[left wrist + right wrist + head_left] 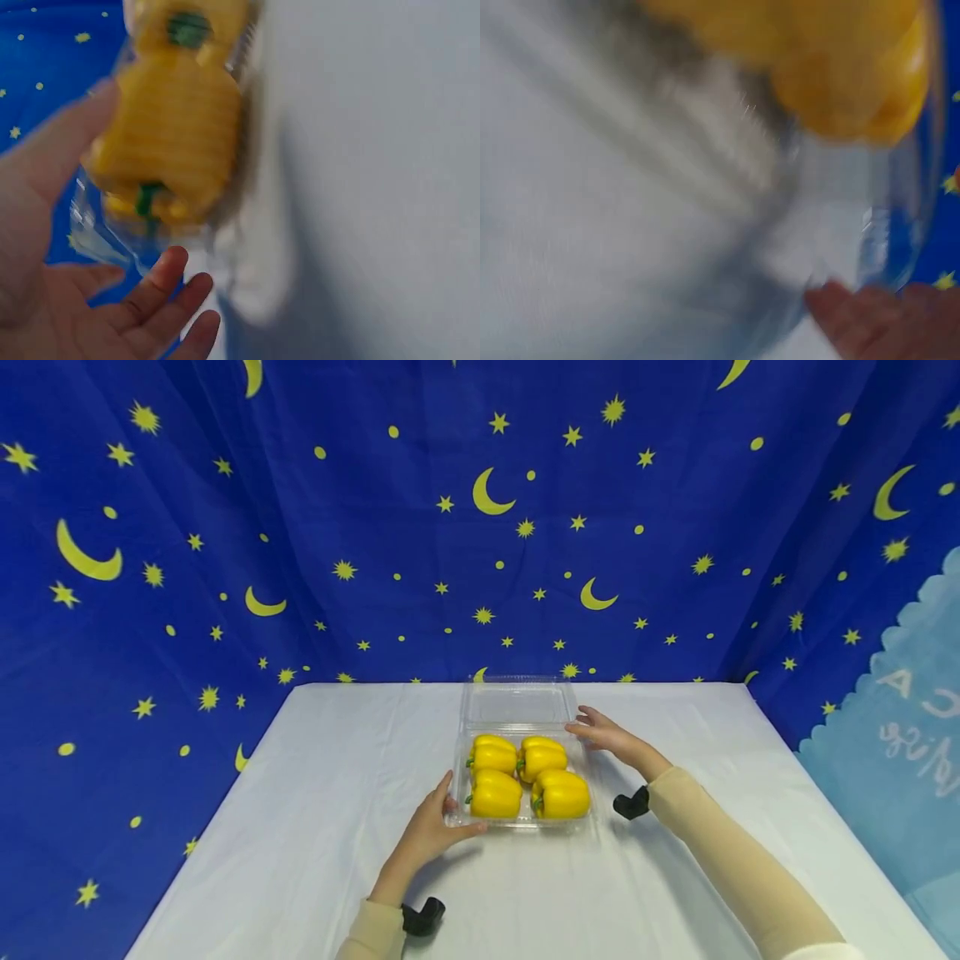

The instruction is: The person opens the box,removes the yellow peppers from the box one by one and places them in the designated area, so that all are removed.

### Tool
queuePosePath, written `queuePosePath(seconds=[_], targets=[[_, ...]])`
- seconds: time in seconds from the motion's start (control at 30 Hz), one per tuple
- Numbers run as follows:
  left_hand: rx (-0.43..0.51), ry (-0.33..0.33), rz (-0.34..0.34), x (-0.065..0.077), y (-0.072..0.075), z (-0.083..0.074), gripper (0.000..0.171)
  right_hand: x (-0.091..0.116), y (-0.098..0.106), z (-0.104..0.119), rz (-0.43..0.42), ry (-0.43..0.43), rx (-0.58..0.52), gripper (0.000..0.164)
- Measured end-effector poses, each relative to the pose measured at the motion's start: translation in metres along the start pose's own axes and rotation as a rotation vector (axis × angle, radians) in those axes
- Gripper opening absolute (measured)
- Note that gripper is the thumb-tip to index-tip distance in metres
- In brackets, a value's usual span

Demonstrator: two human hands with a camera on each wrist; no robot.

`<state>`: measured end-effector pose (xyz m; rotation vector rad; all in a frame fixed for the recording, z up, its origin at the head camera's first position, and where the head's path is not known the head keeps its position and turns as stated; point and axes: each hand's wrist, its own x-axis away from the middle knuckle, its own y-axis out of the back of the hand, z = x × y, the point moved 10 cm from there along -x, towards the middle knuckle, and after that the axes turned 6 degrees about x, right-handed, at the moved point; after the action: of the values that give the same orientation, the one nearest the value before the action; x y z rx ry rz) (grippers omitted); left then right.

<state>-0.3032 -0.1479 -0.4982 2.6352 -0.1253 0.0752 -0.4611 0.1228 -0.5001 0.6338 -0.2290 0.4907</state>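
Observation:
A clear plastic clamshell container [528,826] stands on the white table with its lid [519,703] folded back. Several yellow bell peppers [561,794] with green stems lie in it in two rows. At the near left corner is my left hand [431,827], thumb along the front edge and fingers spread beside the left wall. In the left wrist view, the pepper [176,124] shows past the thumb. My right hand [611,739] reaches to the far right side, its fingertips right at the rim near the hinge. Blur softens the right wrist view, where fingers [877,319] lie beside the clear wall.
White cloth covers the table [300,835]. Behind and beside it hangs a blue curtain [405,527] with yellow moons and stars. A light blue scalloped panel with lettering [900,727] is at the right. Black wrist mounts [423,917] stick out from both sleeves.

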Motion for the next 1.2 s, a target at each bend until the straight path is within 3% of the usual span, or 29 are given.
queuePosePath(seconds=[0.17, 0.37, 0.5, 0.6, 0.77, 0.9, 1.07, 1.2], targets=[[0.021, -0.005, 0.037, -0.005, -0.001, 0.006, 0.114, 0.021, 0.001, 0.016, -0.109, -0.028, 0.083, 0.078], [0.004, 0.020, 0.067, -0.009, 0.000, 0.008, 0.118, 0.068, 0.006, 0.053, -0.361, 0.060, 0.233, 0.057], [0.007, 0.041, 0.072, -0.008, 0.000, 0.009, 0.119, 0.101, -0.015, 0.081, -0.442, 0.167, 0.315, 0.050], [0.014, 0.036, 0.076, -0.008, -0.001, 0.008, 0.119, 0.115, -0.038, 0.087, -0.467, 0.192, 0.396, 0.050], [0.020, 0.012, 0.083, -0.009, -0.004, 0.005, 0.119, 0.122, -0.063, 0.080, -0.532, 0.165, 0.503, 0.052], [0.028, 0.012, 0.087, -0.009, -0.006, 0.006, 0.119, 0.122, -0.070, 0.074, -0.578, 0.159, 0.479, 0.053], [0.028, 0.014, 0.082, -0.009, -0.006, 0.006, 0.118, 0.121, -0.080, 0.074, -0.580, 0.225, 0.386, 0.057], [0.037, 0.007, 0.081, -0.008, -0.005, 0.006, 0.117, 0.118, -0.087, 0.072, -0.590, 0.221, 0.426, 0.060]])
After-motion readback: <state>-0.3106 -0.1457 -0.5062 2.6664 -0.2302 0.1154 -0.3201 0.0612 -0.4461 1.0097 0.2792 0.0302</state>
